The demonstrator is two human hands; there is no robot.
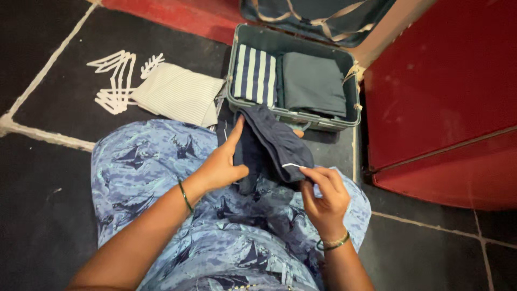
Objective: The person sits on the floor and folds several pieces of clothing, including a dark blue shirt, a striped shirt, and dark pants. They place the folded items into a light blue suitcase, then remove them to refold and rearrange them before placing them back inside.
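On dark floor [48, 178], far left: white plastic hangers [116, 81], heaped; just beside, folded pale checked cloth [180, 94], one corner touching grey suitcase [232, 81]. Across lap in blue patterned fabric [145, 167]: left hand [223, 164], green bangle at wrist, grip clenched on dark navy garment [272, 145], fingers flat along its left fold. Garment lifted over lap, just in front of suitcase's near wall. Inside suitcase, lid open: folded navy-and-white striped piece [254, 75] at left, folded grey piece [314, 83] at right. Right hand [325, 196], gold bangle at wrist, grip pinching garment's lower right edge. Far right: red cabinet [441, 91].
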